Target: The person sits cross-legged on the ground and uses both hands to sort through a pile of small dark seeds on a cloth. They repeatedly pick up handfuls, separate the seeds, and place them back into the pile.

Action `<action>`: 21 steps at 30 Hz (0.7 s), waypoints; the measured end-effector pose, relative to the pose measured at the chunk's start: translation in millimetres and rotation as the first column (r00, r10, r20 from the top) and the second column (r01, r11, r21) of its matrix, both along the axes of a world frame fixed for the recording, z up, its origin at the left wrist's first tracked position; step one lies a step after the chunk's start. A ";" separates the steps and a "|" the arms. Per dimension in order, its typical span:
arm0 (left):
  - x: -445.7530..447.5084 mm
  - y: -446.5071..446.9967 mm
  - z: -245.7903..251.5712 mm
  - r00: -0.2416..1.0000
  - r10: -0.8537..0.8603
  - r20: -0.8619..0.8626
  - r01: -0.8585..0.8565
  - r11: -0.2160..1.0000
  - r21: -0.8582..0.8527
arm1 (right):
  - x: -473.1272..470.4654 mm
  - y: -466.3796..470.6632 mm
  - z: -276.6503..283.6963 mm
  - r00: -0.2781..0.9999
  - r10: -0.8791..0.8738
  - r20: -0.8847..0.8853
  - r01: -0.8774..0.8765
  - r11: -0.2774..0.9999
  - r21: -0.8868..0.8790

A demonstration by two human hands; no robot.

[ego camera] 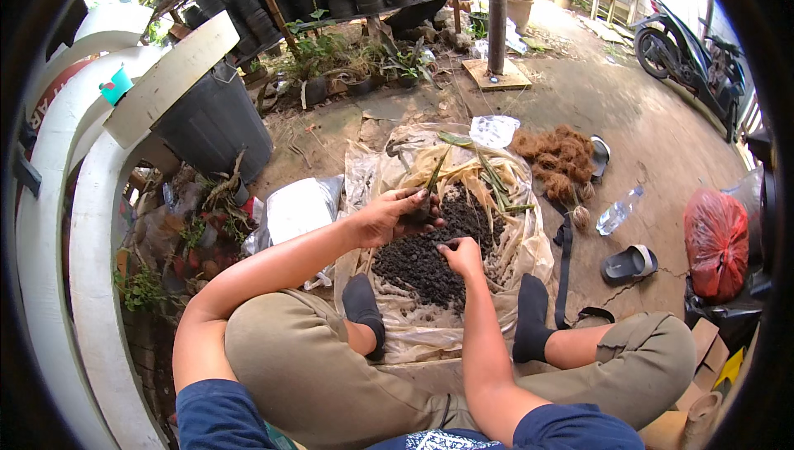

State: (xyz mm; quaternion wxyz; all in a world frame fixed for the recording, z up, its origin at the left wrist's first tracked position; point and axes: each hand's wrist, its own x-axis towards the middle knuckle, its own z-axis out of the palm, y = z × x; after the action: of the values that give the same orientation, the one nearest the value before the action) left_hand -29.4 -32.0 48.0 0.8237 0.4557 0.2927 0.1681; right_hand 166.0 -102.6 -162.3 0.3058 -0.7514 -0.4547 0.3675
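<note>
My left hand (388, 219) is closed around a dark clump of soil (420, 209), with a green, pointed leaf cutting (437, 169) standing up out of it. Lower and to the right, my right hand (464, 256) has its thumb and fingertips together at the surface of a dark soil heap (412, 273). Whether anything is pinched there cannot be made out. The heap lies on a crumpled, cloudy plastic sheet (538, 245) between my socked feet. Several long green leaf cuttings (493, 180) rest on the sheet's far right part.
Brown coconut fibre (555, 158), twine balls (580, 217), a black strap (563, 270), a plastic bottle (620, 211) and a sandal (628, 265) lie to the right. A red plastic bag (716, 245) stands farther right. Leftward are a white sack (303, 209) and a dark bin (217, 124).
</note>
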 end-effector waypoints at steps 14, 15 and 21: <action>1.9 3.2 -10.0 0.994 0.023 -0.108 -0.034 0.994 -0.101 | -2.9 7.5 -28.7 0.997 0.065 -0.037 -0.061 0.992 0.107; 2.1 3.8 -10.8 0.993 0.023 -0.113 -0.037 0.991 -0.127 | -3.6 9.1 -31.5 0.994 0.046 -0.101 -0.037 0.995 0.094; 2.5 5.2 -12.3 0.995 -0.006 -0.100 -0.007 0.991 -0.130 | -3.2 11.4 -41.8 0.938 -0.004 -0.348 0.004 1.000 -0.001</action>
State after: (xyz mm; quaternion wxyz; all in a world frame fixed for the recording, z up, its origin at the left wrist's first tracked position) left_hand -26.8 -26.8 35.7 0.8359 0.4086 0.3443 0.1258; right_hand 162.8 -91.2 -204.2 0.3819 -0.6755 -0.3921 0.4940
